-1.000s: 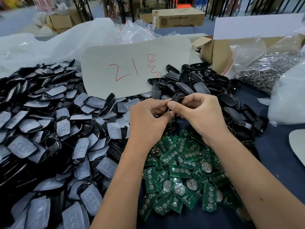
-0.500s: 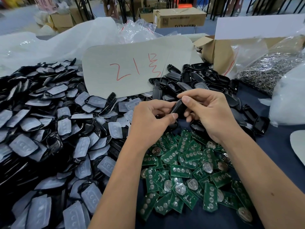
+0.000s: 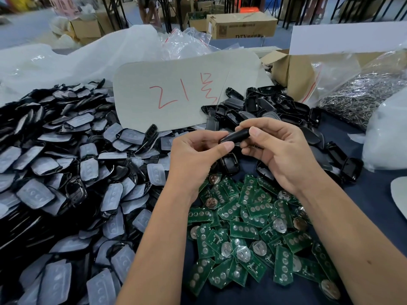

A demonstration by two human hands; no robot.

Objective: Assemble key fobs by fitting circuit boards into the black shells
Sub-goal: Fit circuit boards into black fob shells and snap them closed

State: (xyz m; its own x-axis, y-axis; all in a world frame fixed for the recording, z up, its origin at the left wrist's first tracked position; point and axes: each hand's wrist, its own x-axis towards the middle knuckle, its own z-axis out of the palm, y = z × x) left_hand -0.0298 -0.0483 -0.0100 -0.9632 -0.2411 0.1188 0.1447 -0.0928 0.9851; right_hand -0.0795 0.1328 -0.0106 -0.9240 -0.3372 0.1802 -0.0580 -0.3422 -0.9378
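A glossy black key fob shell [image 3: 236, 135] is held in mid-air between both hands. My right hand [image 3: 279, 153] pinches its right end between thumb and fingers. My left hand [image 3: 193, 155] holds its left end with thumb and curled fingers. Whether a board sits inside the shell is hidden. Below the hands lies a heap of green circuit boards [image 3: 253, 234] with coin cells on the dark blue table [image 3: 374, 194]. Empty black shells [image 3: 271, 106] are piled behind the hands. A large pile of black shells with grey button pads [image 3: 66, 172] fills the left.
A grey card with red writing [image 3: 176, 91] leans behind the piles. An open cardboard box [image 3: 293, 71] and a clear bag of metal rings [image 3: 365, 100] stand at the right, with a white bag [image 3: 387, 137] beside them. White plastic sheeting [image 3: 77, 58] lies at the back left.
The hands have drawn slightly apart and the black shell has turned, now lying lengthwise between them with its smooth back up. The right hand has shifted to the right end.
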